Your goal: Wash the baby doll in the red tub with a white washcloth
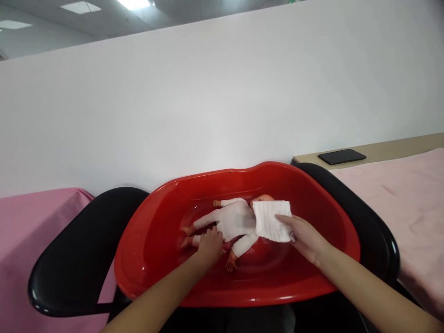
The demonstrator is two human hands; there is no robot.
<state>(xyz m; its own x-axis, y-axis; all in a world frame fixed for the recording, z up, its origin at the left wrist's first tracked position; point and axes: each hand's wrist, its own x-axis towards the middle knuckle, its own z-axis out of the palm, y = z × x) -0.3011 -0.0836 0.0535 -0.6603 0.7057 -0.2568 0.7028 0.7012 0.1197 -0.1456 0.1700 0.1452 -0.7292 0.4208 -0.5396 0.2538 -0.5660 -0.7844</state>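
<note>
A baby doll [233, 221] in a white suit lies on its back in a red plastic tub [156, 240], head to the right. A folded white cloth [271, 220] covers its head and upper chest. My right hand [305, 238] rests flat on the cloth's near edge, fingers stretched out. My left hand [209, 245] is curled over the doll's legs near the hip, fingers closed on them.
The tub sits on a black stand [69, 259] against a white partition wall. A pink cloth [21, 259] covers the surface at left. At right lies a pale pink towel [405, 199] on a table, with a black phone [342, 156] behind it.
</note>
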